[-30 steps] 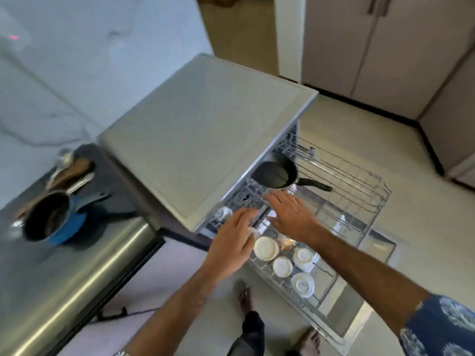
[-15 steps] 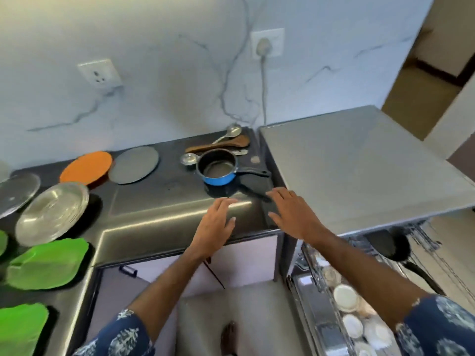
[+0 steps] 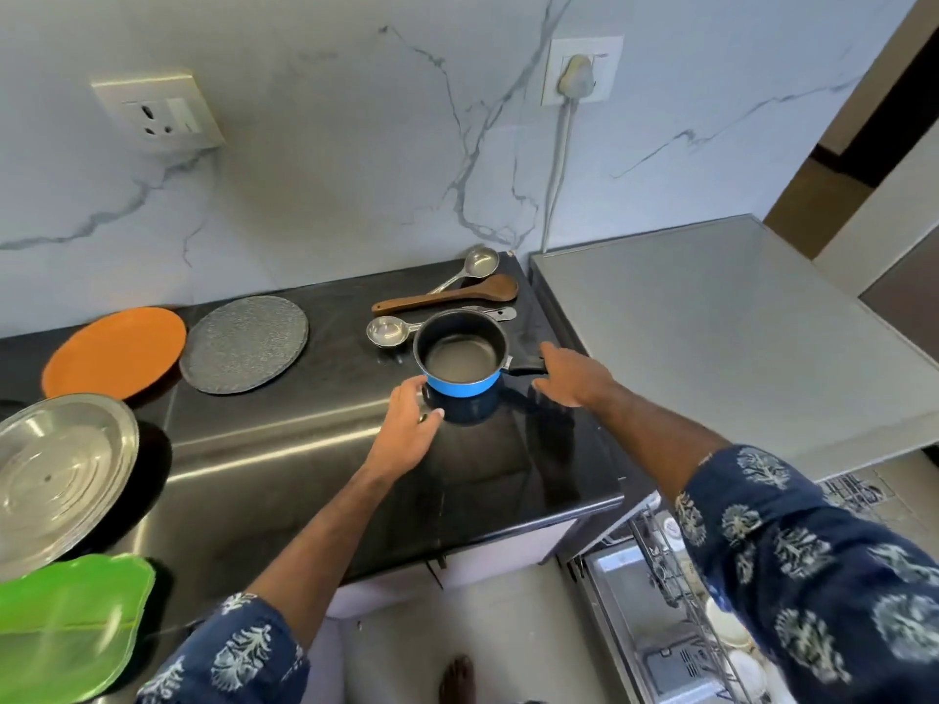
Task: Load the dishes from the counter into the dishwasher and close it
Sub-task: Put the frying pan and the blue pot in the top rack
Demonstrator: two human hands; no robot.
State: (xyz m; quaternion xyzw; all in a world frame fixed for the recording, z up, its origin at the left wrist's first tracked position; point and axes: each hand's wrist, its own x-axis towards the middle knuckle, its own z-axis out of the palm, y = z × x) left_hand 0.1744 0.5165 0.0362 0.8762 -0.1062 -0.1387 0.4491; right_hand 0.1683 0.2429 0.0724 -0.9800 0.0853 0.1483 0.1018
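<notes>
A blue saucepan [image 3: 461,354] with a black inside and a black handle stands on the black counter [image 3: 508,480]. My left hand [image 3: 406,429] is spread just in front of the pan's left side, thumb close to its base. Over the end of the pan's handle lies my right hand [image 3: 571,376], its fingers straight. Neither hand grips anything. Behind the pan lie a wooden spatula [image 3: 447,297], a steel ladle [image 3: 477,264] and a steel scoop [image 3: 388,331]. The dishwasher [image 3: 737,348] stands to the right, its rack [image 3: 660,566] pulled out at the lower right with white bowls [image 3: 731,632] in it.
An orange plate [image 3: 114,350] and a grey round plate [image 3: 244,343] lie at the counter's back left. A steel plate [image 3: 56,480] and a green leaf-shaped plate [image 3: 66,632] sit at the left edge. A plugged-in cord [image 3: 559,160] hangs down the marble wall.
My view swung from the dishwasher rack to the counter. Both hands left the rack, crossed the counter edge and came up on either side of the blue saucepan.
</notes>
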